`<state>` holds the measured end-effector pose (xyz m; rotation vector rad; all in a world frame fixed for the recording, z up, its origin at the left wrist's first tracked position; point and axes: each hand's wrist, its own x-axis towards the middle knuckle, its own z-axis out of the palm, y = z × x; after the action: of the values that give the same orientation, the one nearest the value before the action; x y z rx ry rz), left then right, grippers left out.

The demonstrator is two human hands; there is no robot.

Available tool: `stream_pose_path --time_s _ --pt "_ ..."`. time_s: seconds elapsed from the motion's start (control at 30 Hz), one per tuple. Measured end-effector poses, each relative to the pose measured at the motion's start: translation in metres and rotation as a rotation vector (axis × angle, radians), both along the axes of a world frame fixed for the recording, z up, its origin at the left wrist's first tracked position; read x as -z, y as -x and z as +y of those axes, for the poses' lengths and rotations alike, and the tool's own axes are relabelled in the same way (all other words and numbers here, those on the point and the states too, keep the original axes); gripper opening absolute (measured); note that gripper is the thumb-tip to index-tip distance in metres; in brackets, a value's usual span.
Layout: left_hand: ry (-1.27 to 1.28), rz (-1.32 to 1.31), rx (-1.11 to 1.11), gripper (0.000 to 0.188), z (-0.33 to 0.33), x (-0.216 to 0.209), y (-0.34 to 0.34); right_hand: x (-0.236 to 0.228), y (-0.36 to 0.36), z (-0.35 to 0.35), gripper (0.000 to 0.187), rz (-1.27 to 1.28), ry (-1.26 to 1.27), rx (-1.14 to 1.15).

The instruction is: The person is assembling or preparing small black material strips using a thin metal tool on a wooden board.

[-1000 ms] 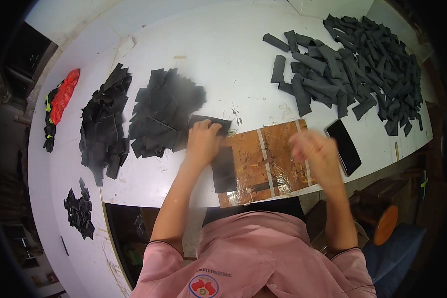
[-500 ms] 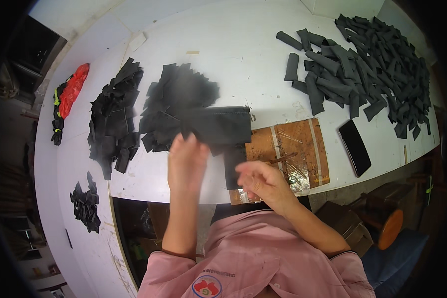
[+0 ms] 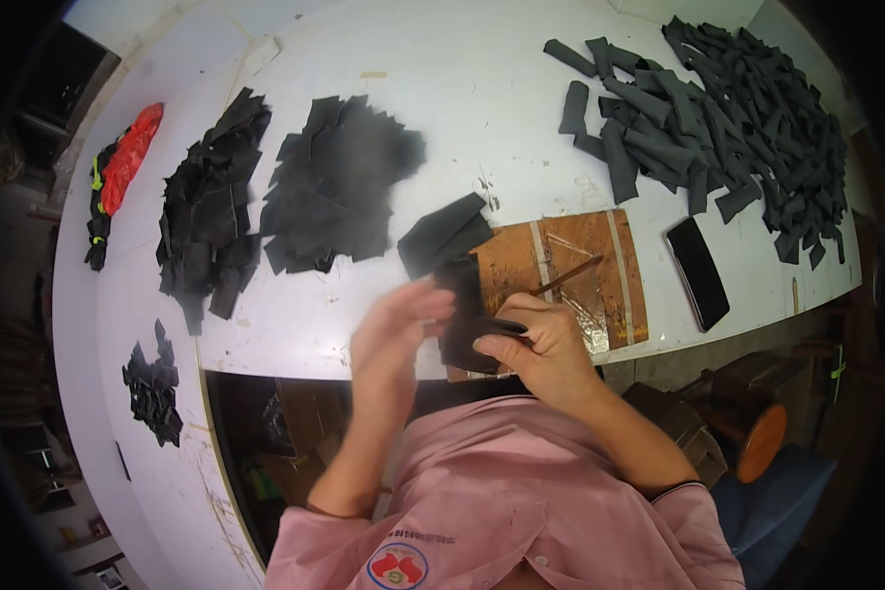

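Observation:
A black fabric piece (image 3: 462,295) lies over the left part of a brown board (image 3: 511,246) at the table's front edge. Its near end is lifted and pinched between the thumb and fingers of my right hand (image 3: 546,344). My left hand (image 3: 398,320), blurred by motion, is at the piece's left edge with fingers stretched out, holding nothing that I can see. Just beyond lies another dark fabric piece (image 3: 447,234), apparently folded. A thin brown stick-like tool (image 3: 568,275) rests on the board beyond my right hand.
Flat dark fabric pieces form a pile (image 3: 339,187) and a second pile (image 3: 211,216) on the left. A smaller heap (image 3: 154,388) is nearer. Rolled-looking dark pieces (image 3: 737,138) cover the far right. A phone (image 3: 698,273) and a red bundle (image 3: 133,162) flank the work area.
My left hand has come down toward the board from the flat pile. The dark piece beside it now lies apart from that pile. My right hand has closed on the fabric's near end.

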<state>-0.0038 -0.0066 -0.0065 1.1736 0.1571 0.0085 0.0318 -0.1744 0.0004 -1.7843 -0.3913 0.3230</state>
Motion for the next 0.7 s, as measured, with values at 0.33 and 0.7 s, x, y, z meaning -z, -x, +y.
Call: stream_pose_path --time_s 0.33,0.7 --pt "-0.554 -0.030 0.733 0.012 0.011 -0.057 -0.028 -0.014 -0.009 -0.019 0.022 -0.098 0.224 -0.418" --pt "-0.974 -0.270 0.764 0.010 0.008 -0.057 -0.022 -0.009 -0.011 -0.013 0.025 -0.116 0.282 -0.689"
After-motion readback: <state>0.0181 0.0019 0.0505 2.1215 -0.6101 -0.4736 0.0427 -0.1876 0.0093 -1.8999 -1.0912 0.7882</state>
